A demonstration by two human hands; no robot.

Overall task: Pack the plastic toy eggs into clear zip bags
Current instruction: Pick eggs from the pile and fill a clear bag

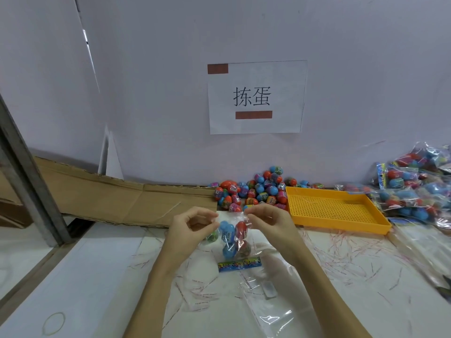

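Nearest us, loose clear film (pixel 273 311) lies flat on the tabletop (pixel 97 276), this side of the bag, probably spare bags kept within reach. A printed card strip (pixel 239 261) sits just below the bag, likely the header waiting to go on. Red-striped slivers (pixel 341 252) litter the surface right of the bag.

Now the bag (pixel 234 236) itself, held up between both hands, eggs (pixel 229 248) hanging in its bottom: blue, red, one green. The left hand (pixel 189 228) pinches the top edge on its side, the right hand (pixel 268 222) pinches the other, so the mouth is stretched taut between them. I judge that's a sealing grip: weight pulls the film straight, fingers can run the zip closed. Whether it is already closed, I can't tell.

Right of the bag and further back, a yellow tray (pixel 341 222). Beyond it, far right, filled bags (pixel 415 189) heap up. Behind the bag, against the wall, the loose egg pile (pixel 253 191) waits, close enough to grab. Above that, a paper sign (pixel 256 97).
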